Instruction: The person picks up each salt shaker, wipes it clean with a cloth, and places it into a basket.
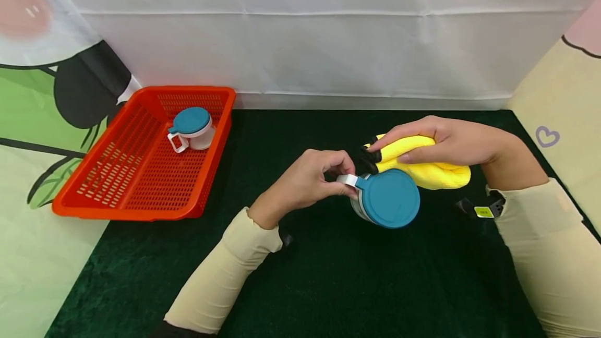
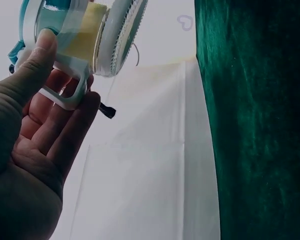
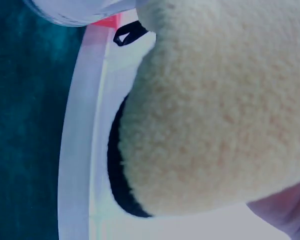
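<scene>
My left hand [image 1: 316, 179] pinches the white handle [image 1: 348, 180] of a clear jar with a blue lid [image 1: 391, 198]. In the left wrist view the jar [image 2: 82, 35] is tilted and held up, the thumb on top of its handle and fingers below. With my right hand [image 1: 439, 142] I grip a folded yellow cloth [image 1: 434, 173] with black edging, up against the jar's far side. The fluffy cloth [image 3: 225, 110] fills most of the right wrist view, hiding most of that hand; the jar's rim shows at the top left.
A red plastic basket [image 1: 199, 200] stands on the left of the dark green tabletop [image 1: 328, 275]. Inside it sits a second blue-lidded jar [image 1: 202, 137] with a white handle. A white sheet [image 1: 328, 56] hangs behind the table, and printed cloths flank both sides.
</scene>
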{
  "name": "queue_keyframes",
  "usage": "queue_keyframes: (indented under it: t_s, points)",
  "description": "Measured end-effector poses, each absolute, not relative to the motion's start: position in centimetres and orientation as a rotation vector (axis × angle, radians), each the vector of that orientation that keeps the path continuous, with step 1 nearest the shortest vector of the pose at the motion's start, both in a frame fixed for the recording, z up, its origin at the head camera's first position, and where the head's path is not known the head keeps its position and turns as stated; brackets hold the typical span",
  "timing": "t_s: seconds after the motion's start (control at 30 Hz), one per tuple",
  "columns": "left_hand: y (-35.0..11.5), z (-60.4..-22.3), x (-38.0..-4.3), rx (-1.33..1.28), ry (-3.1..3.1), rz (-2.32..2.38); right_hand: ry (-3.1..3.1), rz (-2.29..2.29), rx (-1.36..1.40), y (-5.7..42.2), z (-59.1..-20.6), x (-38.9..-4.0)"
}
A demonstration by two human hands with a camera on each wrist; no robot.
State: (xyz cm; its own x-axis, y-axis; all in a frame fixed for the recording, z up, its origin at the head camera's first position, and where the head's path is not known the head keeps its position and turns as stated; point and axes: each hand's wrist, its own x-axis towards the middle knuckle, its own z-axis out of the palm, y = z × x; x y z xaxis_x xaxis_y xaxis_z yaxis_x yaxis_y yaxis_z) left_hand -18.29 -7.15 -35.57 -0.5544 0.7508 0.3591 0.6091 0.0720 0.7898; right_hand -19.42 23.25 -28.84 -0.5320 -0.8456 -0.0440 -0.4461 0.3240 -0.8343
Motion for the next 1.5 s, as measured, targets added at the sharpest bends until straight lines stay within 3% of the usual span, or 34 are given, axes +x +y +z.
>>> queue_keyframes:
  t_s: [0.4, 0.93, 1.17, 1.33, 1.5]
  points:
    - [-7.3, -34.5, -17.8, 1.438, 2.193, 1.479, 2.047, -1.192, -0.963, 23.0, -32.5, -20.8]
    - [-7.6, -34.8, -18.7, 1.357, 2.289, 1.523, 2.451, -1.253, -1.127, 23.8, -28.2, -15.4]
    - [-7.9, -34.5, -18.8, 1.199, 2.383, 1.686, 2.656, -1.626, -0.726, 21.9, -29.8, -13.1]
    - [-7.6, -33.8, -18.7, 1.100, 2.463, 1.845, 2.416, -2.210, -0.360, 20.0, -32.3, -12.6]
    - [-7.2, -33.5, -18.6, 1.058, 2.526, 1.924, 2.215, -2.466, -0.187, 17.7, -34.6, -12.0]
